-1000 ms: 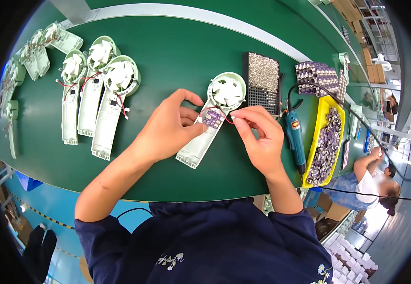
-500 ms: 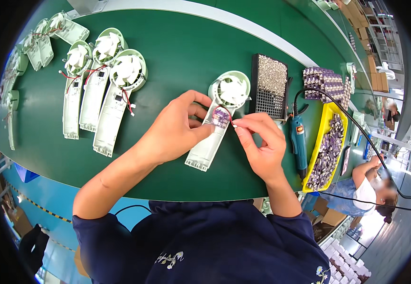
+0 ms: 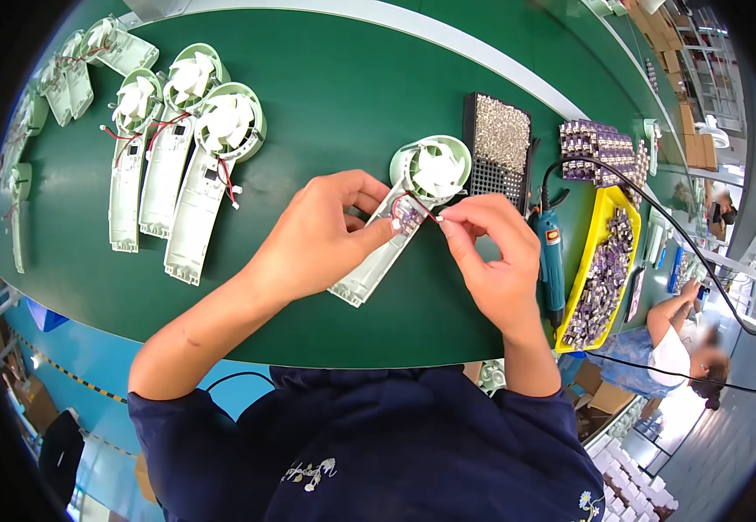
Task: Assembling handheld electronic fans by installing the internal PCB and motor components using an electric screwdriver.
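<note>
A pale green fan housing (image 3: 369,271) with a white fan wheel (image 3: 437,170) lies slanted on the green table in front of me. My left hand (image 3: 330,230) grips its handle part, thumb laid over a small purple circuit board (image 3: 408,215) inside it. Between the thumb and forefinger of my right hand (image 3: 495,248) is the white plug end of a thin red and black wire (image 3: 423,207). That wire runs from the fan end across the board.
Several similar fan housings (image 3: 188,209) lie at the left. On the right are a black tray of small metal parts (image 3: 500,135), a teal electric screwdriver (image 3: 551,270), a yellow bin (image 3: 619,198) of small boards and stacked purple boards (image 3: 600,148). Another person (image 3: 678,348) works beyond.
The fan housing has tilted further, its fan end shifting right and its handle end left. My right hand has moved slightly up and right, drawing the wire straighter.
</note>
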Motion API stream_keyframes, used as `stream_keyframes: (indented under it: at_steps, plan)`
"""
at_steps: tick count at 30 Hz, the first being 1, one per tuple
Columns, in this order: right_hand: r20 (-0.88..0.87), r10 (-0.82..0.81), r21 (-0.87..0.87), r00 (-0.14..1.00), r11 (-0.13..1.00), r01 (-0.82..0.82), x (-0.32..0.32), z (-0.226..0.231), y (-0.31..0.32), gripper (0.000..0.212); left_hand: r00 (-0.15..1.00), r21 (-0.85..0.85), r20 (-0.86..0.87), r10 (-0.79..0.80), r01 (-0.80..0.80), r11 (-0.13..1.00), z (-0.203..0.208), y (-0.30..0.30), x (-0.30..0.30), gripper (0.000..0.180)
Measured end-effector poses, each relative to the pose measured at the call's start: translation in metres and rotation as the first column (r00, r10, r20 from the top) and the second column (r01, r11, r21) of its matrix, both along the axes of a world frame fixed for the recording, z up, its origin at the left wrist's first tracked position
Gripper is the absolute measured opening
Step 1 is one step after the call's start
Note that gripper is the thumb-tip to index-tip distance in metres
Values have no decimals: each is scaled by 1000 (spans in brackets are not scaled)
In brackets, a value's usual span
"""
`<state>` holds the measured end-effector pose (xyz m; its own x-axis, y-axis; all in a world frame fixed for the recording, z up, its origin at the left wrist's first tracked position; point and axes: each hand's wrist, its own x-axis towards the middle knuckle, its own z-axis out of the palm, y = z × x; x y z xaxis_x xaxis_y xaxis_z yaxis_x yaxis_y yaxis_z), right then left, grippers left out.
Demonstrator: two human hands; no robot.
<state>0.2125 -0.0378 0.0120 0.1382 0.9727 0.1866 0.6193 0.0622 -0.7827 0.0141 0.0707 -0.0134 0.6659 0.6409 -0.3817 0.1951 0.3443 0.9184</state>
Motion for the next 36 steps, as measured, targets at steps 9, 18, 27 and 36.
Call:
stream_keyframes:
  at_steps: [9, 18, 27, 36]
  plan:
    - [433, 126, -153, 893, 986, -65, -15, 29, 7, 11, 1000, 42, -28, -3, 4, 999, -3, -1, -1, 26]
    - [451, 185, -223, 873, 971, -90, -19, 34, 12, 11, 997, 126, -50, -64, 70, 990, -3, -2, -4, 30]
    - [231, 117, -350, 966, 936, -30, -13, 27, 4, 5, 997, 175, -57, -55, 64, 982, 0, -2, -6, 29]
    - [-389, -140, -570, 911, 813, -118, -2, 22, -2, 13, 997, 10, 30, -75, 75, 997, 7, -3, -7, 29]
